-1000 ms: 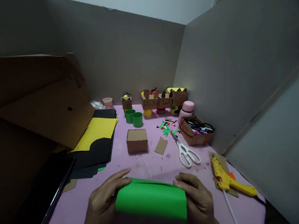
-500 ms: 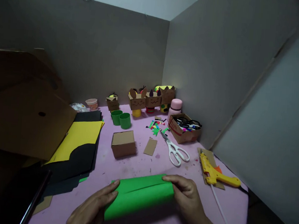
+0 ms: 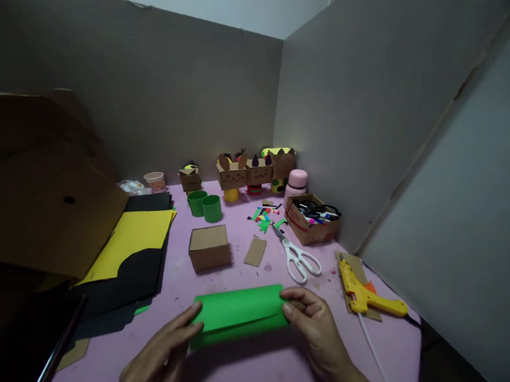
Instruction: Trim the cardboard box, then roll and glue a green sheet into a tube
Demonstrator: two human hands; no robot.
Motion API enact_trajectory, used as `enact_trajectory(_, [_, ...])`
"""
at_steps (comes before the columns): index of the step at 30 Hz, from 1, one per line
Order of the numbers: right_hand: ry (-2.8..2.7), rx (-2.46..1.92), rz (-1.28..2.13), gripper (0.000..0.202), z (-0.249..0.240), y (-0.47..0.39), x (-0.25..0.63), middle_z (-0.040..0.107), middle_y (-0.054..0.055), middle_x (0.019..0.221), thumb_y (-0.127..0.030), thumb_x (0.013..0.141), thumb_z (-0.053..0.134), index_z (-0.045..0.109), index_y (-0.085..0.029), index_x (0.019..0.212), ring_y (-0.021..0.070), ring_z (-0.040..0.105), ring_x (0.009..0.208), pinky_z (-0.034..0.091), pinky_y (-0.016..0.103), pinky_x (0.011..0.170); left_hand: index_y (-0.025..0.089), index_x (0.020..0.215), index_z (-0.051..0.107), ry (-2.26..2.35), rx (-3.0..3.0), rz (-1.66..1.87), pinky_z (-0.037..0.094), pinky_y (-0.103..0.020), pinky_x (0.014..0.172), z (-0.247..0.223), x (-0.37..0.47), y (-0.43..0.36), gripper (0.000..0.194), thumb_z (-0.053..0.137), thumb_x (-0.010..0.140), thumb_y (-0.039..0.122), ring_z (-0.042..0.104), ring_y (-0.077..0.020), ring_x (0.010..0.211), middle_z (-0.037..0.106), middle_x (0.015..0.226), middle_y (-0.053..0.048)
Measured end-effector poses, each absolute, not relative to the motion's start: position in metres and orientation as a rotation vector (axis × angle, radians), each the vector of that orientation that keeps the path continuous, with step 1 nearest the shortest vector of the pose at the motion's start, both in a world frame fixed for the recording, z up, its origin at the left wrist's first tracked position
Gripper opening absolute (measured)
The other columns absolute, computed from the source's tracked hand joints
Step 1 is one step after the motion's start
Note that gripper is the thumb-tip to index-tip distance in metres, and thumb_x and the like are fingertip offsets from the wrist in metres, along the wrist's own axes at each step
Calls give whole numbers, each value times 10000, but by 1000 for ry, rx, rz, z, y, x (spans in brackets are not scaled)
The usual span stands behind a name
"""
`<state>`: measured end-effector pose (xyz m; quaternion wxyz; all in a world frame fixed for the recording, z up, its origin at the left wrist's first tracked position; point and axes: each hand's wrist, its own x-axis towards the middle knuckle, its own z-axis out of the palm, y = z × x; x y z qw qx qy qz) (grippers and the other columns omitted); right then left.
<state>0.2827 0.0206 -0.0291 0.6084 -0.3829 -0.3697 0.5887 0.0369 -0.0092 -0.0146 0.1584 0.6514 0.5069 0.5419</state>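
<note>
A sheet of green paper [image 3: 240, 313], rolled into a wide tube with its loose edge running along the side facing me, is held just above the table's front. My left hand [image 3: 161, 347] grips the tube's left end, thumb and fingers closed on it. At the right end, my right hand [image 3: 315, 332] pinches the paper between thumb and fingers. Beyond the tube stand a small closed cardboard box [image 3: 209, 248] and a flat cardboard piece [image 3: 256, 252]. White-handled scissors [image 3: 300, 261] lie to their right.
A yellow glue gun [image 3: 365, 292] rests on cardboard at right. Behind are green paper rings [image 3: 212, 209], cardboard figures [image 3: 232, 176], a pink flask [image 3: 297, 181], paper scraps [image 3: 264, 221] and a box of pens [image 3: 311, 221]. Black and yellow sheets [image 3: 138, 238] and large cardboard [image 3: 49, 200] occupy the left.
The green tube has turned in my hands, so its loose edge sits lower and faces me more. Both hands have shifted slightly, and the camera view has moved a little.
</note>
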Motion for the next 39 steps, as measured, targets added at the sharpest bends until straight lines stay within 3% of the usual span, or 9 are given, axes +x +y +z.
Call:
enact_trajectory(2, [-869,-889,1304,236,-30,19,283,696,-14,648,-359,655,829,741,-248,843,109,574,603,442,194,580,311,1008,697,1509,1512,1533,478,-296,932,-12,40,-5,205,589,837,344,641,-220,1063,698,1174,-12])
enact_trajectory(7, [-1018,-956,1117,201,-35,12,282,730,19,762,-365,712,784,742,-260,878,151,633,683,486,229,627,230,1026,667,1314,909,1447,520,-360,857,-13,40,4,447,571,774,586,664,-261,984,737,1029,-70])
enact_trajectory(11, [-1101,-950,1158,221,-36,7,278,738,32,804,-369,741,757,722,-259,929,174,653,721,495,252,661,201,877,730,1257,1019,1248,506,-311,793,-11,44,6,382,725,662,518,666,-248,884,764,891,-69])
enact_trajectory(16, [-1003,-860,1403,407,-29,10,272,736,-10,798,-352,785,733,554,-293,1146,151,645,768,459,265,768,195,786,745,1267,1017,1220,504,-286,711,-6,49,1,291,765,631,440,657,-226,765,764,776,-52])
enact_trajectory(23, [-944,-865,1636,307,-30,20,274,688,-10,673,-385,694,800,651,-185,873,131,601,663,417,236,698,207,825,744,1343,1143,1303,502,-264,678,-4,46,-3,266,745,666,421,643,-222,775,752,829,-50])
enact_trajectory(28, [-1009,-1012,1463,298,-30,20,276,657,1,670,-431,652,804,685,-172,741,152,566,646,410,249,638,214,816,740,1305,1159,1269,500,-271,713,0,48,-3,241,725,693,421,642,-227,789,747,794,-37])
enact_trajectory(33, [-1143,-1053,1274,297,-28,20,277,642,7,674,-453,684,768,686,-167,698,147,552,643,414,243,614,205,795,731,1287,1144,1218,498,-287,718,-2,48,-2,241,722,696,424,638,-232,782,733,773,-32])
enact_trajectory(36, [-1121,-1081,1346,339,-30,19,275,624,-15,597,-489,683,756,664,-166,726,89,484,447,344,207,452,202,755,721,1269,1071,1203,495,-272,679,-5,47,0,234,735,683,424,638,-213,733,726,729,-21])
enact_trajectory(39, [-1034,-1075,1462,349,-32,20,274,639,-18,550,-479,685,765,654,-162,780,75,497,427,339,180,439,208,786,730,1223,974,1175,498,-264,683,-7,46,3,258,765,650,425,663,-208,738,750,743,-22])
